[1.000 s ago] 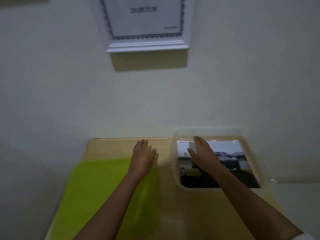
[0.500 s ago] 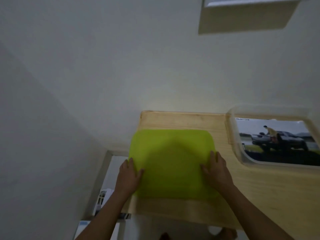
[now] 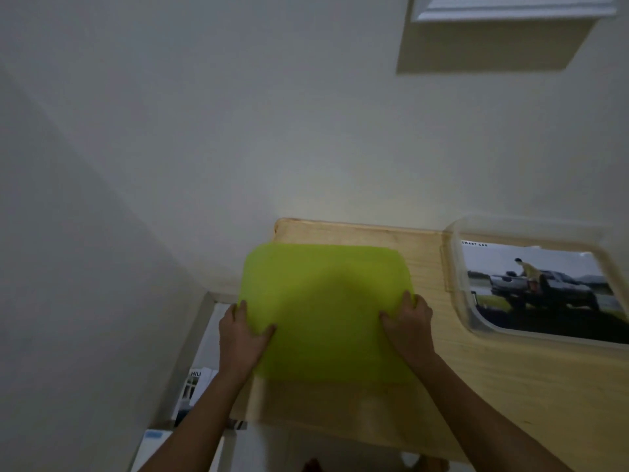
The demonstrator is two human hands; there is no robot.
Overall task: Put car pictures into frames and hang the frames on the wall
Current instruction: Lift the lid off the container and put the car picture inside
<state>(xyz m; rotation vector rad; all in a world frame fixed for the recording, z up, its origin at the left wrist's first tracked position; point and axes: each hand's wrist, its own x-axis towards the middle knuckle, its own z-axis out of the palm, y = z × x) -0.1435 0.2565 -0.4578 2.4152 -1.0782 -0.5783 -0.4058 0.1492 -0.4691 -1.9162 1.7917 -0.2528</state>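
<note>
Both hands, left (image 3: 242,332) and right (image 3: 406,327), have a grip on the green mat (image 3: 325,311) at the worktop's (image 3: 510,386) left edge, so tugging it may nudge the clear tray (image 3: 457,294) holding the car picture (image 3: 541,291) at the far right.

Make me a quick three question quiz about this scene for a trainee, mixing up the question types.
1. True or false: both hands grip the green mat.
2. Multiple choice: the car picture lies A) on the green mat, B) inside the clear plastic bin, C) in the white frame on the wall.
3. Short answer: what surface does the mat rest on?

Key
1. True: the left hand holds its left edge, the right hand its right edge.
2. B.
3. The wooden table.
</note>
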